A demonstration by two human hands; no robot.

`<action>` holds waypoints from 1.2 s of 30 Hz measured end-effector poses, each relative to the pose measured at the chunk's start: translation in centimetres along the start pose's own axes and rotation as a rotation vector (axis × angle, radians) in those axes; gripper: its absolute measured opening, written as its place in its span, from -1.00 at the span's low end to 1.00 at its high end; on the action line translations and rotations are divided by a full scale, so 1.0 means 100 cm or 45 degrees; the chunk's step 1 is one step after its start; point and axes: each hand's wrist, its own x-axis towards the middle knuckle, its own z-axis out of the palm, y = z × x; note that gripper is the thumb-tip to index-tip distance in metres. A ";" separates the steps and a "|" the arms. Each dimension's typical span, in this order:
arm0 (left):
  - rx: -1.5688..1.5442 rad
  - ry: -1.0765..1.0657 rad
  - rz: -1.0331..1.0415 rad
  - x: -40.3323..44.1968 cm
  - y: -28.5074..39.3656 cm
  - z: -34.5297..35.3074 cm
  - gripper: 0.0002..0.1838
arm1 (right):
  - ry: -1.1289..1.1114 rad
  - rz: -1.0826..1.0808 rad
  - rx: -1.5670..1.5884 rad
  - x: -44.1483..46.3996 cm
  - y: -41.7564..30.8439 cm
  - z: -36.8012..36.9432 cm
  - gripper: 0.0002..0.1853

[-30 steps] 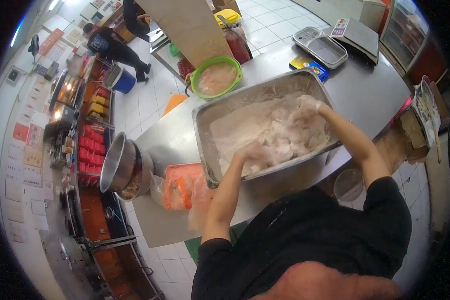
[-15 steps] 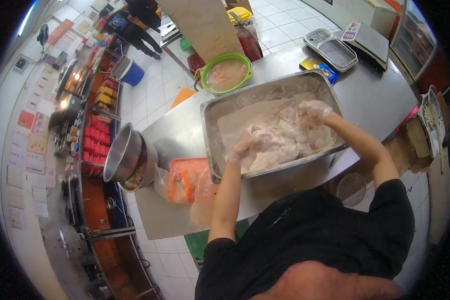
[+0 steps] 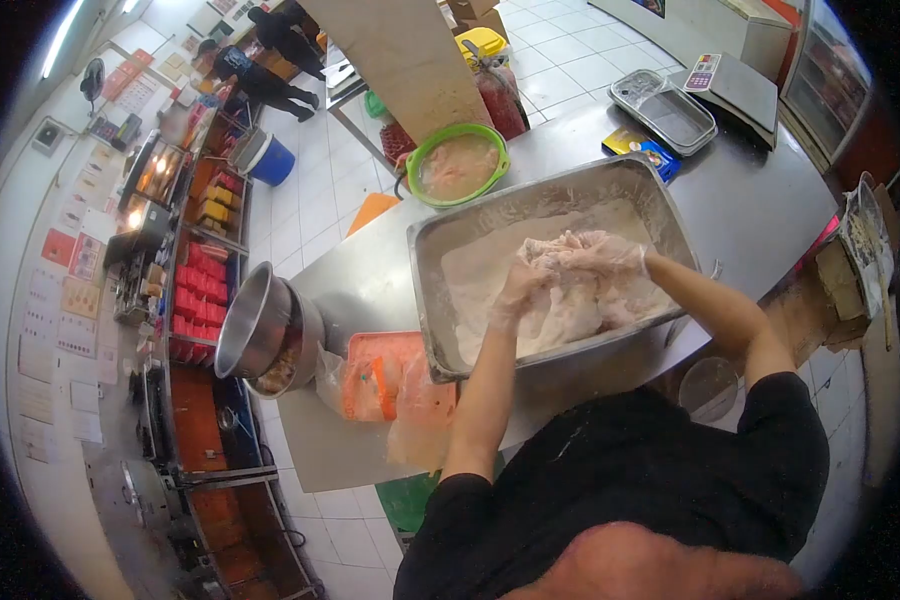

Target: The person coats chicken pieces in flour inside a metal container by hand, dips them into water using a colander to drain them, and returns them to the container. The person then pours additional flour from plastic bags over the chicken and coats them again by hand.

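Note:
A deep steel tray of pale flour sits on the metal table. Inside it, flour-coated chicken pieces lie heaped towards the near side. Over this heap my left hand and my right hand are close together, both in clear, floury gloves. Their fingers are curled around a coated chicken piece near the tray's middle. The fingers partly hide that piece, so its full shape does not show.
A green bowl of raw meat in cloudy liquid stands beyond the tray. Steel bowls and an orange tray with plastic bags are at left. A scale and a lidded metal container stand at right. Two people are far off.
My hands have come together over the middle of the tray; the right moved left and the left moved up and right. Both now grip a chicken piece between them.

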 end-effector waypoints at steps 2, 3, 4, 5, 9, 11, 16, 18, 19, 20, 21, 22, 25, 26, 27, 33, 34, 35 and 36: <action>0.121 0.197 0.083 -0.004 0.014 0.016 -0.44 | 0.095 -0.245 -0.261 -0.003 -0.021 -0.001 -0.47; 0.112 0.208 0.089 -0.007 0.022 0.014 -0.44 | 0.063 -0.055 -0.181 -0.012 -0.040 -0.010 -0.55; 0.228 0.317 0.066 -0.011 0.029 0.005 -0.39 | 0.027 0.135 -0.105 -0.016 -0.062 -0.013 -0.61; 0.347 0.425 0.037 -0.016 0.033 -0.008 -0.33 | 0.012 0.136 -0.109 -0.002 -0.042 -0.012 -0.61; 0.431 0.563 0.107 -0.037 0.044 -0.058 -0.39 | -0.041 -0.386 -0.686 0.032 0.035 -0.022 -0.70; 1.134 0.715 -0.109 -0.046 0.051 -0.069 -0.43 | -0.281 0.017 -0.763 0.034 -0.040 -0.033 -0.69; 1.238 0.701 -0.062 -0.044 0.002 -0.105 -0.56 | -0.358 -0.109 -0.207 0.088 -0.143 -0.054 -0.65; 1.180 0.602 0.190 -0.039 -0.028 -0.125 -0.62 | -0.354 -0.264 -0.683 0.115 -0.191 -0.048 -0.59; 1.173 0.618 0.201 -0.039 -0.030 -0.127 -0.62 | -0.168 -0.205 -0.854 0.129 -0.212 -0.041 -0.58; 1.245 0.647 0.114 -0.039 -0.028 -0.127 -0.62 | 0.025 -0.151 -1.022 0.143 -0.224 -0.039 -0.56; 1.314 0.675 0.021 -0.039 -0.025 -0.128 -0.61 | 0.014 -0.160 -1.032 0.160 -0.224 -0.039 -0.56; 1.309 0.689 0.028 -0.039 -0.022 -0.127 -0.61 | 0.039 -0.234 -1.098 0.182 -0.218 -0.036 -0.55; 1.278 0.704 0.076 -0.041 -0.013 -0.118 -0.60 | 0.067 -0.328 -1.223 0.239 -0.188 -0.029 -0.60; 1.268 0.700 0.062 -0.040 -0.012 -0.116 -0.59 | 0.114 -0.393 -1.360 0.253 -0.173 -0.029 -0.68; 1.259 0.696 0.048 -0.040 -0.010 -0.114 -0.58 | 0.162 -0.461 -1.496 0.264 -0.160 -0.028 -0.75; 1.346 0.702 -0.033 -0.038 -0.017 -0.117 -0.53 | -0.008 -0.475 -1.387 0.252 -0.152 -0.018 -0.73; 1.343 0.697 -0.034 -0.038 -0.013 -0.112 -0.53 | -0.007 -0.469 -1.387 0.245 -0.158 -0.021 -0.73; 1.340 0.697 -0.078 -0.039 -0.009 -0.108 -0.52 | -0.147 -0.517 -1.297 0.239 -0.165 -0.024 -0.71; 1.337 0.698 -0.122 -0.039 -0.004 -0.103 -0.51 | -0.285 -0.563 -1.203 0.236 -0.169 -0.026 -0.69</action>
